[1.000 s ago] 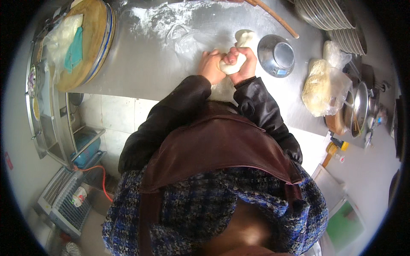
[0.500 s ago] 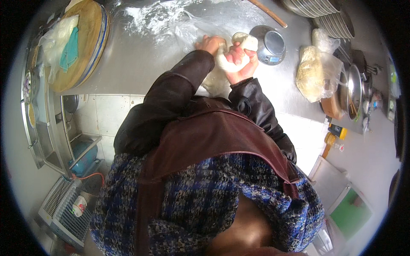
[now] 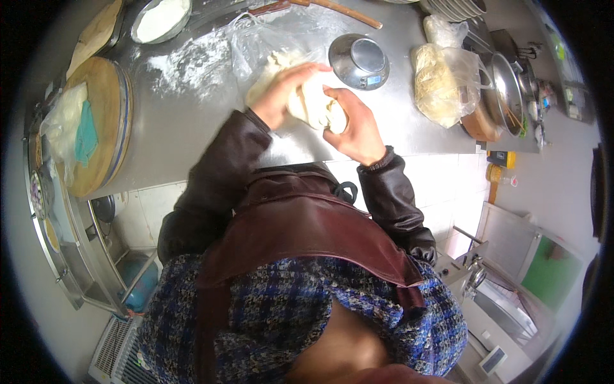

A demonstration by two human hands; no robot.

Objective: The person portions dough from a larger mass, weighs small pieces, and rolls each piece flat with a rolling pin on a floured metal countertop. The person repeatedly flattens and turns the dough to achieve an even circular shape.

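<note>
A lump of pale dough (image 3: 312,105) sits between my two hands, above the metal worktop. My left hand (image 3: 280,96) curves around its left side, with the fingers pointing toward the scale. From the right, my right hand (image 3: 359,128) grips the lump's end between thumb and fingers. More dough (image 3: 272,69) lies beyond my left hand, beside a clear plastic bag (image 3: 246,45). A round digital scale (image 3: 366,59) stands just past my right hand, with nothing on its top.
Flour (image 3: 192,67) is scattered on the worktop (image 3: 166,137). Behind are a bowl of white powder (image 3: 161,20) and a wooden rolling pin (image 3: 345,13). Stacked round boards (image 3: 105,147) stand left. Bagged dough-like lumps (image 3: 435,89) and a metal basin (image 3: 505,83) are on the right.
My right hand has opened from a squeeze and moved down, now holding the lump's end. My left hand has moved left onto the dough. The view has shifted, showing the powder bowl.
</note>
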